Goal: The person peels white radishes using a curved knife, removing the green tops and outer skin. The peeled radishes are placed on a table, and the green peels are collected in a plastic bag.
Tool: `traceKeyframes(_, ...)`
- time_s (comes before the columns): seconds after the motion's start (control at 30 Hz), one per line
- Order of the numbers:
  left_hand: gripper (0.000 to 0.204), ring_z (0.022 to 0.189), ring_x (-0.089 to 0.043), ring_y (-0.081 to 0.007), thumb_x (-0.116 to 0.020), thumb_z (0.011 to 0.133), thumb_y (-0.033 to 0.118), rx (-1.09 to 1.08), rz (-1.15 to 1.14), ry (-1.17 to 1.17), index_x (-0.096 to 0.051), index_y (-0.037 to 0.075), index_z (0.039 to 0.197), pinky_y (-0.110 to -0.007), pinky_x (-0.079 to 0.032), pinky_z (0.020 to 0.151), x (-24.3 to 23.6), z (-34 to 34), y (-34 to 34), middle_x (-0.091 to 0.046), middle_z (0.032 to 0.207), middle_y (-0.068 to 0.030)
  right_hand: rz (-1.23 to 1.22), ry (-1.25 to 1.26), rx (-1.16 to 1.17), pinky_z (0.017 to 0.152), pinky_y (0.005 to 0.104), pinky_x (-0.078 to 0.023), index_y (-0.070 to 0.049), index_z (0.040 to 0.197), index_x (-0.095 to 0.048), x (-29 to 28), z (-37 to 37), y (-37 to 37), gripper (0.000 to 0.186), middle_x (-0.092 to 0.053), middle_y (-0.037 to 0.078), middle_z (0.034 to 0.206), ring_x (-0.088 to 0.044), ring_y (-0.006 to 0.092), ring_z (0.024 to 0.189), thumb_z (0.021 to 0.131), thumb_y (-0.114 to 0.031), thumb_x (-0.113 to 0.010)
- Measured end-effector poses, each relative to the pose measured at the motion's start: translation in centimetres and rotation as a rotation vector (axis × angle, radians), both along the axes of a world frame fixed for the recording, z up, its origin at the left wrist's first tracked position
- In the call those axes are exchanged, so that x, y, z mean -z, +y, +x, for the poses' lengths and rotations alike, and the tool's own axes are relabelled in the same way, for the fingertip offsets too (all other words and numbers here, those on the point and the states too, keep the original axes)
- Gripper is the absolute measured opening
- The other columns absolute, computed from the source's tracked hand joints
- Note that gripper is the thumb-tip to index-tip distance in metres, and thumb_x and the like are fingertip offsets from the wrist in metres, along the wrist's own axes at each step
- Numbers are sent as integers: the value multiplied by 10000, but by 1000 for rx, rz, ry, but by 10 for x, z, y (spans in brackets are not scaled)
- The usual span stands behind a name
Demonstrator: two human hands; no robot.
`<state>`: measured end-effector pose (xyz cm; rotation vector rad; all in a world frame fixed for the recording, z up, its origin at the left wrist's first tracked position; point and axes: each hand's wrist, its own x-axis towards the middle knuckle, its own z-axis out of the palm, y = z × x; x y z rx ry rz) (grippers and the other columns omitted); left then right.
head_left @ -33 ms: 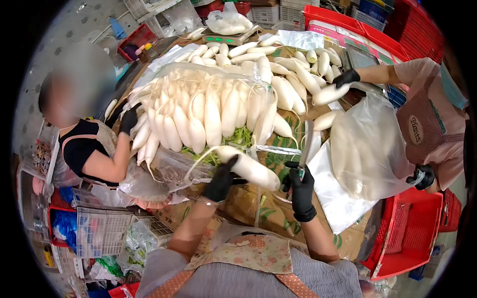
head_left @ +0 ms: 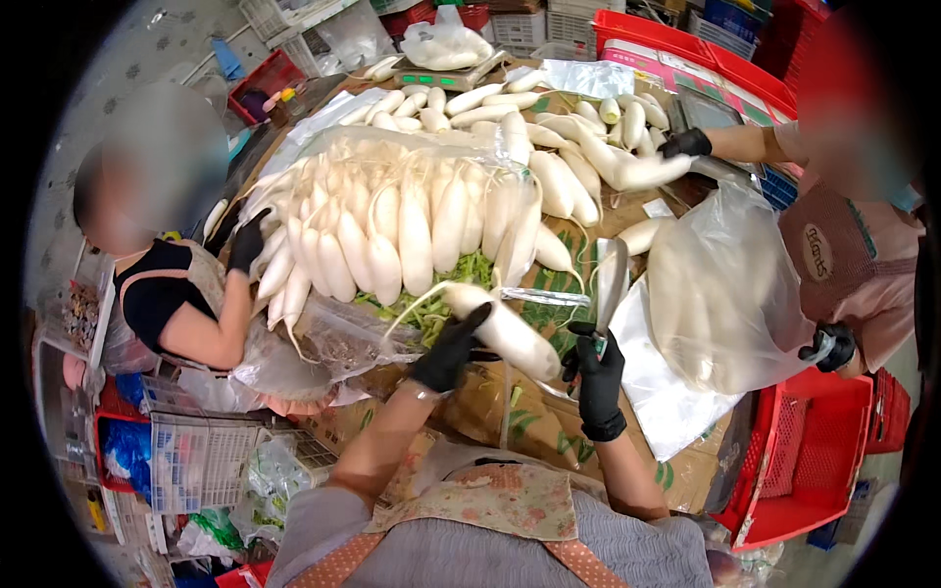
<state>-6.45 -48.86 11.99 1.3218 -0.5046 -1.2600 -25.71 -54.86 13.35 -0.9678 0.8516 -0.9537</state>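
My left hand (head_left: 452, 351), in a black glove, grips a white daikon radish (head_left: 505, 334) near its root end, above the table. The radish slants down to the right, its thin root trailing left and its thick end close to my right hand (head_left: 594, 376). That hand, also black-gloved, is closed round the handle of a knife (head_left: 614, 284), blade pointing up and away from me. Beyond the radish, a big clear bag (head_left: 377, 147) partly covers many stacked daikons (head_left: 419, 237). Cut green leaf stalks (head_left: 424, 318) lie at the foot of the stack.
At the left, a co-worker's gloved hand (head_left: 249, 241) touches the stack. Another co-worker at the right holds a daikon (head_left: 651, 171) and a filled clear bag (head_left: 720, 294). A red crate (head_left: 799, 451) stands at the right, a scale (head_left: 449, 76) at the back. Cardboard (head_left: 549, 416) covers the table.
The daikon in my left hand has shifted slightly to the right and tilts more steeply. My knife's blade shows more of its flat side. The right co-worker's daikon has moved slightly.
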Motion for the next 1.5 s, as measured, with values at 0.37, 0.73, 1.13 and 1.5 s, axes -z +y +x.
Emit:
traceKeyframes(0.37,157,738,-577,-191,-557,769,63,-497,-447,-494,-579,-4,909,-284,-460,682,39,70,-138,-608,838,-94,24,52,171,393,205,-360,-39,964,-550,28,-48,-15,165,-506,30,568,-456,78,434,858,-146,-481)
traceKeyframes(0.73,369,844,-554,-262,-655,711,245,-102,-308,-1315,-551,13,978,-331,-444,739,29,49,-190,-584,904,-140,67,6,41,438,216,-384,-30,961,-548,33,-28,-7,155,-506,28,608,-472,80,494,838,-115,-509)
traceKeyframes(1.13,186,748,-562,-323,-520,773,189,-445,-70,-1790,-573,50,884,-395,-453,614,13,66,-155,-589,858,-177,44,36,38,407,210,-378,-22,975,-541,42,-32,-8,180,-510,40,585,-471,82,450,844,-134,-488)
traceKeyframes(1.5,351,946,-484,-243,-612,736,18,-950,-229,-1307,-480,1,1061,-335,-376,866,9,100,46,-505,1025,-125,11,92,-63,424,214,-376,-21,972,-540,40,-10,1,180,-502,31,598,-471,84,471,840,-132,-489)
